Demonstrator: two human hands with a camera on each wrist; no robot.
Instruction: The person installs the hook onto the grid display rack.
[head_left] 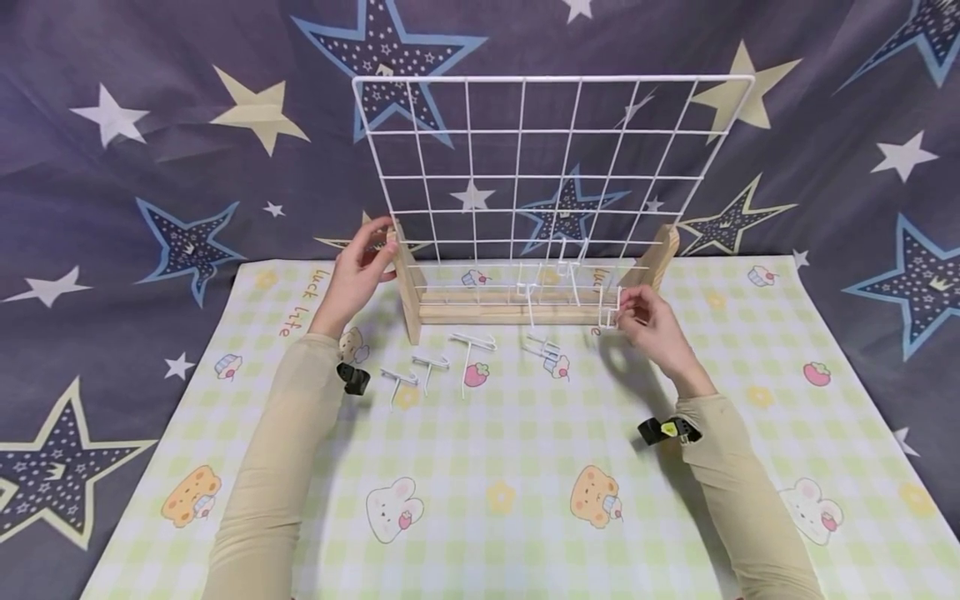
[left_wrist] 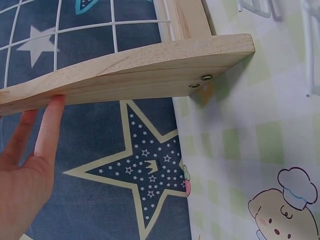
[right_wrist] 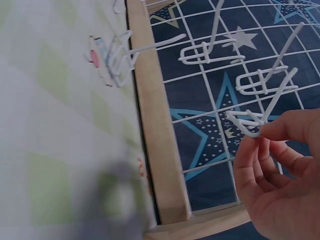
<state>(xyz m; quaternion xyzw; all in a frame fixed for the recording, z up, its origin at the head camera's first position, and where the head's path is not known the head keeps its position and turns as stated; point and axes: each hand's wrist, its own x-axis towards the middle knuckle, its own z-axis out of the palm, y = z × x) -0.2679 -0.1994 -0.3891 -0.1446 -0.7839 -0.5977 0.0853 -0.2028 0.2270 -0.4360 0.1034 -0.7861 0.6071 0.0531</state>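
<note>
Head view: right hand pinches a white hook, straight-fingered left hand touches the wooden upright

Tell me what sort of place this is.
Likely a small tabletop work area, perhaps indoors: a star-printed backdrop, a checked tablecloth and a white wire grid rack suggest it.

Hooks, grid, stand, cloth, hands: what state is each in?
Cloth: spread flat
Stand: upright on the cloth
Grid: held in the stand
Two hooks: hung on the grid
Loose hooks: lying on the cloth
Held hook: pinched, grid contact unclear
Left hand: touching stand's left side
Right hand: pinching the held hook
</note>
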